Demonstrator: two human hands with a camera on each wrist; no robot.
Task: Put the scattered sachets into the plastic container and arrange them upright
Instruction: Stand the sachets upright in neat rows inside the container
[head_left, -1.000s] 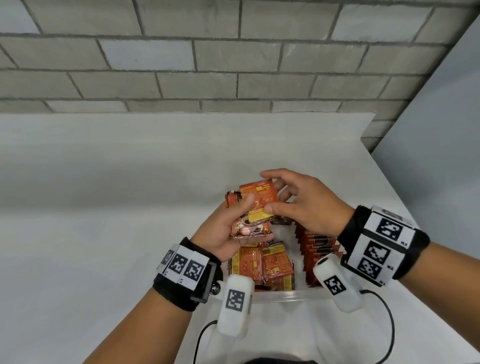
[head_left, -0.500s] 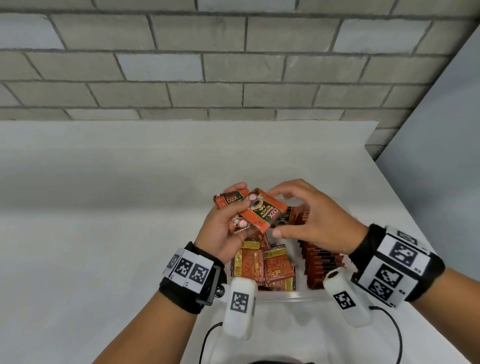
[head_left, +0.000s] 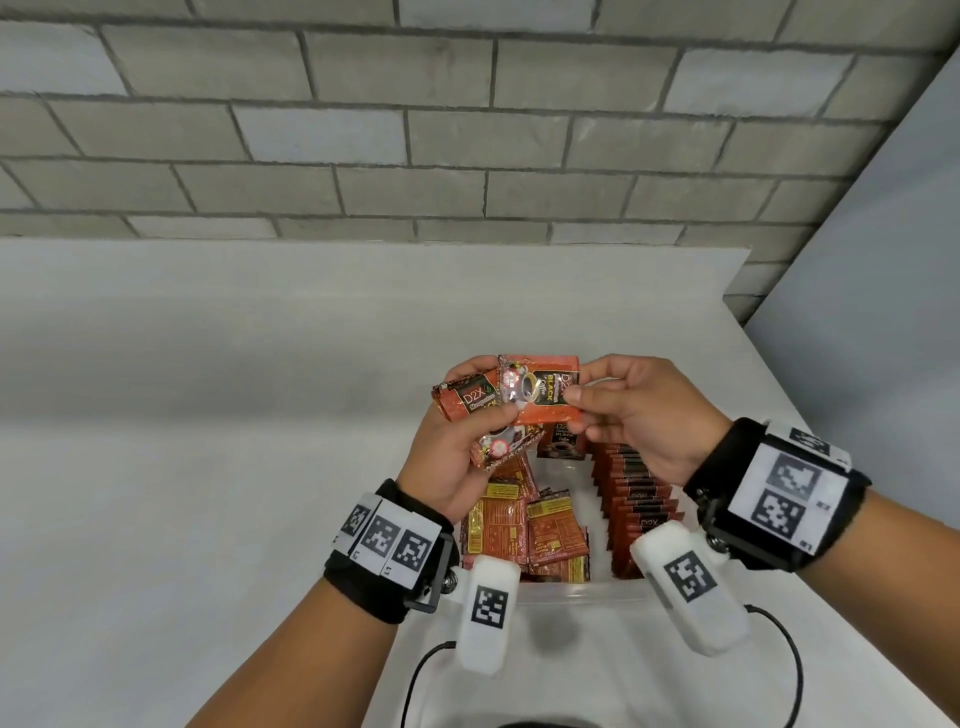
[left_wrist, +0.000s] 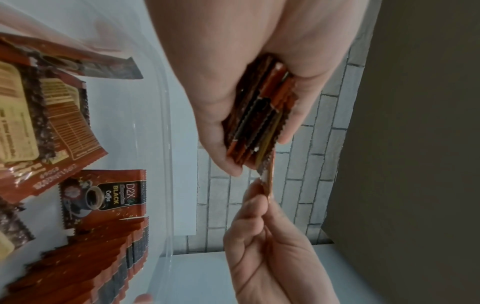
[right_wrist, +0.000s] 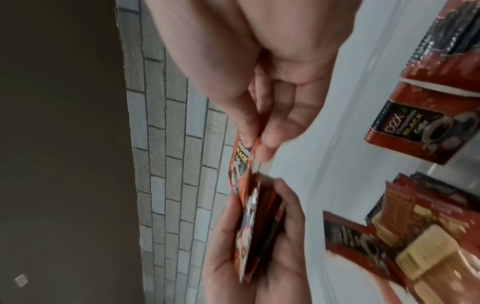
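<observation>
Gripping sachet stack (head_left: 470, 415), left hand (head_left: 452, 457) holds it above container (head_left: 576, 590). Right hand (head_left: 639, 415) pinches top sachet (head_left: 540, 397) by right edge. Upright row (head_left: 631, 499) fills container's right side; loose sachets (head_left: 519, 530) lie flat at left. Container on white surface (head_left: 208, 467).

the plastic container (head_left: 582, 592) sits on the table (head_left: 208, 415) near its right edge, at the front. inside, a row of upright sachets (head_left: 636, 499) runs along the right wall; loose sachets (head_left: 524, 530) lie flat on the left. above the container, the left hand (head_left: 452, 452) holds a stack of sachets (head_left: 483, 421), and the right hand (head_left: 644, 415) pinches one sachet (head_left: 540, 395) against it.
</observation>
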